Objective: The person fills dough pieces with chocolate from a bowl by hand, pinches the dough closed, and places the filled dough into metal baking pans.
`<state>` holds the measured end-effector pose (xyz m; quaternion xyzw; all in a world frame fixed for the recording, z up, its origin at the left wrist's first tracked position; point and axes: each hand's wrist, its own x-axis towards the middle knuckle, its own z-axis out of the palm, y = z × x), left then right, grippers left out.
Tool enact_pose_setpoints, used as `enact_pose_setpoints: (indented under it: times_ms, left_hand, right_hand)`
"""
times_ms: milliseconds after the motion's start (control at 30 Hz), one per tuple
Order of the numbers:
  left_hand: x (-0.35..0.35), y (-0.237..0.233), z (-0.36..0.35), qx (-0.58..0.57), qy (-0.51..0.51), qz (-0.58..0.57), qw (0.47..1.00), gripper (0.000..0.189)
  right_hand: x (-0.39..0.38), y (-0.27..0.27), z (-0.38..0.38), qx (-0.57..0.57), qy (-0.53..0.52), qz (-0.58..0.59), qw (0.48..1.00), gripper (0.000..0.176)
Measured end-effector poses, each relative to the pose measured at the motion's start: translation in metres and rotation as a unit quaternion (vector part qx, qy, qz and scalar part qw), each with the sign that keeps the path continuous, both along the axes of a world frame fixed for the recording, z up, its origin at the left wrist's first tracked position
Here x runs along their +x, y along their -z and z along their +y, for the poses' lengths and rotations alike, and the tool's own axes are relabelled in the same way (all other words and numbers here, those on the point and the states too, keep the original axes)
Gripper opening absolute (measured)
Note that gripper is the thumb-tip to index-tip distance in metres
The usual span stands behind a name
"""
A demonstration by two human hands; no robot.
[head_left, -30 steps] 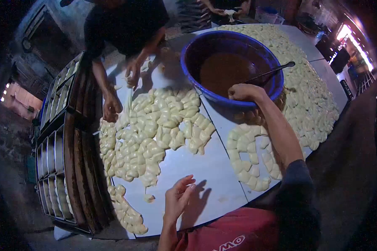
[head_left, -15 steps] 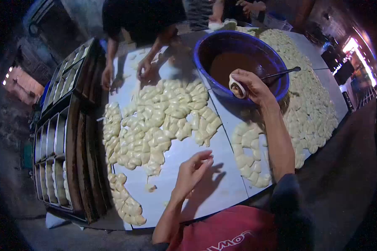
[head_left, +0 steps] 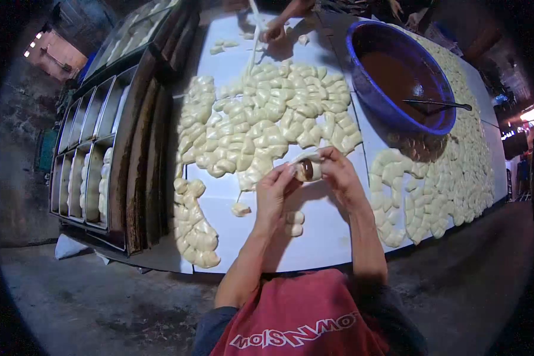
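Over the near middle of the white table, a piece of pale dough (head_left: 317, 173) with dark brown filling is pinched between my hands. My left hand (head_left: 272, 194) grips its left edge with closed fingers. On its other side, my right hand (head_left: 342, 180) closes round the dough. Two or so small dough lumps (head_left: 295, 223) lie beneath my hands, and another lump (head_left: 241, 209) sits beside my left wrist. A spread of glossy dough pieces (head_left: 261, 127) covers the tabletop beyond. To the right stands a blue basin (head_left: 368, 83) of brown filling (head_left: 397, 74), a dark-handled spoon (head_left: 438, 104) resting in it.
Stacked metal baking tins (head_left: 89, 151) hold pale dough at the left table edge. Across the table, another person's hand (head_left: 274, 29) is near a long dough strip (head_left: 254, 44). More dough pieces (head_left: 427, 196) lie on the right, below and beyond the basin.
My right hand has come back from over the basin with the filled dough, and my left hand has taken hold of it too. The view has shifted; a dough strip now hangs across the table.
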<state>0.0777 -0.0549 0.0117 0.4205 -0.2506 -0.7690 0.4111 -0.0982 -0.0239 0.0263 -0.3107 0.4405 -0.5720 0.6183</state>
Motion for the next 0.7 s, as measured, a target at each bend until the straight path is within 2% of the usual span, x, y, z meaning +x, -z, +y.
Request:
enact_pose_setpoints:
  times_ms: [67, 100, 167, 200, 267, 333, 367, 467, 500, 600, 633, 667, 700]
  left_hand:
    - [0.010, 0.011, 0.000, 0.006, -0.017, 0.014, 1.000, 0.031]
    - [0.014, 0.009, 0.001, 0.008, -0.026, 0.021, 0.999, 0.034]
    - [0.017, 0.000, 0.007, -0.036, -0.014, -0.037, 0.999, 0.038]
    - [0.017, -0.005, 0.010, -0.058, -0.005, -0.066, 0.996, 0.040]
    - [0.018, 0.001, 0.011, -0.094, -0.015, -0.091, 0.991, 0.043]
    - [0.015, -0.004, 0.007, -0.110, -0.035, -0.085, 0.990, 0.041]
    - [0.021, -0.009, 0.004, -0.109, -0.001, -0.131, 0.985, 0.037]
    - [0.028, -0.008, -0.012, -0.080, 0.070, -0.098, 0.989, 0.041]
    - [0.031, -0.009, -0.017, -0.058, 0.097, -0.093, 0.989, 0.036]
    - [0.043, -0.012, -0.024, -0.048, 0.130, -0.123, 0.983, 0.030]
    - [0.044, -0.011, -0.024, -0.043, 0.136, -0.087, 0.986, 0.031]
    - [0.042, -0.013, -0.019, -0.051, 0.137, -0.078, 0.986, 0.030]
    - [0.040, -0.018, -0.012, -0.061, 0.139, -0.068, 0.986, 0.030]
  right_hand:
    - [0.027, 0.007, 0.009, -0.094, 0.032, 0.189, 0.977, 0.044]
    - [0.040, 0.003, 0.012, -0.106, 0.037, 0.274, 0.955, 0.045]
    - [0.058, -0.007, 0.016, -0.128, 0.049, 0.436, 0.890, 0.049]
    - [0.063, 0.007, 0.016, -0.136, 0.078, 0.419, 0.895, 0.039]
    - [0.070, 0.026, 0.014, -0.156, 0.150, 0.458, 0.862, 0.027]
    - [0.074, 0.024, 0.010, -0.125, 0.152, 0.404, 0.893, 0.023]
    - [0.074, 0.023, 0.010, -0.109, 0.152, 0.377, 0.907, 0.022]
    - [0.070, 0.016, 0.013, 0.025, 0.093, 0.196, 0.976, 0.020]
    - [0.067, 0.008, 0.020, 0.062, 0.061, 0.128, 0.988, 0.025]
    - [0.065, -0.007, 0.034, -0.067, 0.010, 0.245, 0.967, 0.032]
    - [0.062, -0.007, 0.038, -0.075, -0.006, 0.257, 0.963, 0.043]
    - [0.057, 0.017, 0.037, -0.097, -0.001, 0.253, 0.963, 0.045]
    - [0.054, 0.026, 0.032, -0.163, 0.028, 0.294, 0.941, 0.040]
